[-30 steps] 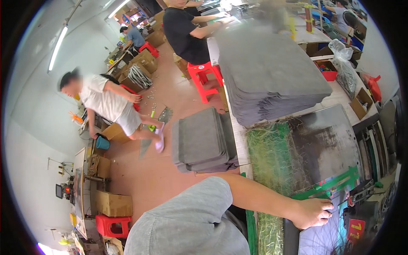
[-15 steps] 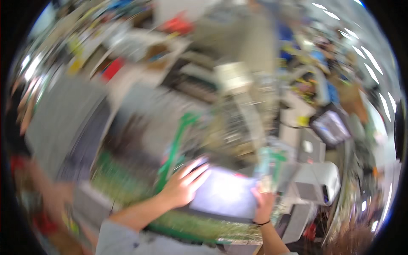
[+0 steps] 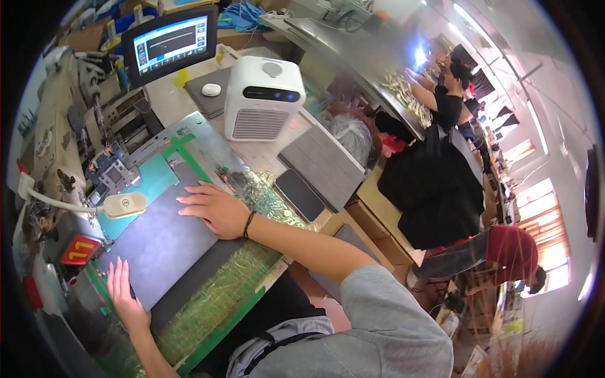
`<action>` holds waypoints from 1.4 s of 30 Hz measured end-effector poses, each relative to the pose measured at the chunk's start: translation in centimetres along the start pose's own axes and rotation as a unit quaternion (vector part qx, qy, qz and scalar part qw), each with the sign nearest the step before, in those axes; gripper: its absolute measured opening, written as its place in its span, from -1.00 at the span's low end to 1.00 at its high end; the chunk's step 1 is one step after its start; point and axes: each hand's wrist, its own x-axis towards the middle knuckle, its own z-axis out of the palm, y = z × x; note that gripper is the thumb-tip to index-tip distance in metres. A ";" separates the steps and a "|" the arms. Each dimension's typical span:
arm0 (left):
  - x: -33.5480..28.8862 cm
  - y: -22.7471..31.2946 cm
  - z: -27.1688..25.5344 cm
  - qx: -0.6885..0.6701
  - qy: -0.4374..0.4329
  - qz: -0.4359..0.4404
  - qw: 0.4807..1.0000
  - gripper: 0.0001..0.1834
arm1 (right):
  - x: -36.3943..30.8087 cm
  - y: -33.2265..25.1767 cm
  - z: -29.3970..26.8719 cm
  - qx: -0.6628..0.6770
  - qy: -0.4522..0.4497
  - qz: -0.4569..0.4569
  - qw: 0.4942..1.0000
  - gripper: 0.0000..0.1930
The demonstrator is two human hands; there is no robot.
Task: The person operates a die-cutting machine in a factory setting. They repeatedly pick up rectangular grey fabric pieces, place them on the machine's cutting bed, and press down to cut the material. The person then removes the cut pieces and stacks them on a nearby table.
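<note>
A flat grey sheet [image 3: 167, 242] lies slanting across the work surface, lit by a white lamp head [image 3: 124, 205] on a bent neck. My left hand [image 3: 126, 293] rests along its near-left edge, fingers stretched out together. On its right part, my right hand [image 3: 219, 211] lies flat with fingers spread. Neither hand grips anything. Beyond the sheet is a metal sewing-machine foot assembly [image 3: 113, 169], with a teal plate [image 3: 154, 178] around it. Green tape [image 3: 188, 157] crosses the table to the right of that plate.
A white cooler box [image 3: 265, 104], a lit screen [image 3: 170, 45] and a white mouse [image 3: 211, 90] stand at the back. Grey panels [image 3: 321, 165] and a phone [image 3: 299, 194] lie right of my arm. Thread scraps [image 3: 220, 286] cover the near table edge. Other people work at far right.
The view has swung to the right and the blur has cleared. Both hands still touch the grey sheet; my right hand now lies flat on it rather than at its right edge.
</note>
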 end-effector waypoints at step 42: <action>0.3 1.2 -1.1 -0.025 0.018 -0.007 0.999 -0.38 | 1.6 -1.7 -1.1 -0.039 -0.078 0.033 0.996 -0.38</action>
